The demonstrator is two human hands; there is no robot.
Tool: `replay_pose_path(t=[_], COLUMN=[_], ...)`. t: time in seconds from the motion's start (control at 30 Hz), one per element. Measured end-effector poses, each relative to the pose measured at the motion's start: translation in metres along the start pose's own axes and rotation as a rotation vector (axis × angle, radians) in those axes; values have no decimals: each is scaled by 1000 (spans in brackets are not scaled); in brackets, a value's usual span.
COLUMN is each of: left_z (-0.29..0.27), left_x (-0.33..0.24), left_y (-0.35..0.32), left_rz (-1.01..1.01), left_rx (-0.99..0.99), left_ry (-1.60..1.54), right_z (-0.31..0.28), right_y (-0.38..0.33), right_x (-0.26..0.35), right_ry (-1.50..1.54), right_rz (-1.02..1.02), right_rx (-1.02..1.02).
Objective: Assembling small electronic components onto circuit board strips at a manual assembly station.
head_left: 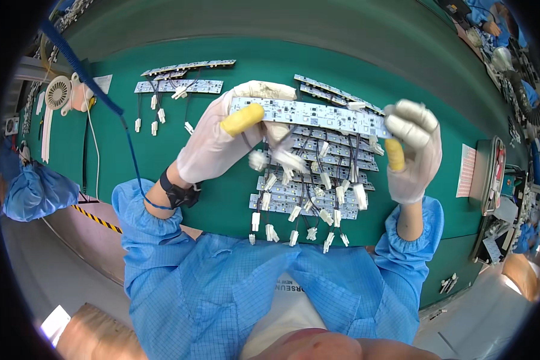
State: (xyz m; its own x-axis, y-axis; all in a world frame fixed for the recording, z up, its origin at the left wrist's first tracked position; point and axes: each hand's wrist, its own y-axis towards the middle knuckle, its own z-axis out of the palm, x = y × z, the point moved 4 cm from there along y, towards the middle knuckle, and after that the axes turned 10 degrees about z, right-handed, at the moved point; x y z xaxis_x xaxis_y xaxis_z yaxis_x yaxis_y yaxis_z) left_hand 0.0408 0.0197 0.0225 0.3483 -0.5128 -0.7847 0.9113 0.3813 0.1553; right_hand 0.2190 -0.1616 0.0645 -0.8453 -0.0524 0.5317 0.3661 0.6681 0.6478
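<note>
The left hand (225,129), in a white glove, grips the left end of a long narrow board (318,117), its yellow-covered thumb pressed across the face. This board is up over the far part of the pile of boards (336,161), running sideways with a slight slant. The right hand (415,150), also gloved and with a yellow-covered thumb, is at the other end, just right of the pile — its bent fingers overlap the board's tip, but they are blurred, and whether they grip it I cannot tell. Blurred white plugs (291,159) dangle in front of the pile's left side.

The pile lies in rows on a green table (258,63), with dark wires and more white plugs (295,213) spread over its near side. Left of the pile and farther off is a smaller group of boards (201,87); well left of the pile stands a round fan (58,93). A blue cord (126,129) runs left of the pile down to the left wrist, which wears a dark strap (180,192). Right of the pile — well apart from it — a red-marked sheet (466,171) lies beside a metal tray (485,174).
</note>
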Motion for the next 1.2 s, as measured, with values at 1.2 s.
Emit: replay_pose_path(t=[1.2], left_z=[-23], left_x=[-20], left_y=[-7], left_rz=[421], left_rx=[-105], left_ry=[739], right_z=[-12], right_y=[-11], right_x=[-13], right_ry=[737], right_rz=[822], right_rx=[199])
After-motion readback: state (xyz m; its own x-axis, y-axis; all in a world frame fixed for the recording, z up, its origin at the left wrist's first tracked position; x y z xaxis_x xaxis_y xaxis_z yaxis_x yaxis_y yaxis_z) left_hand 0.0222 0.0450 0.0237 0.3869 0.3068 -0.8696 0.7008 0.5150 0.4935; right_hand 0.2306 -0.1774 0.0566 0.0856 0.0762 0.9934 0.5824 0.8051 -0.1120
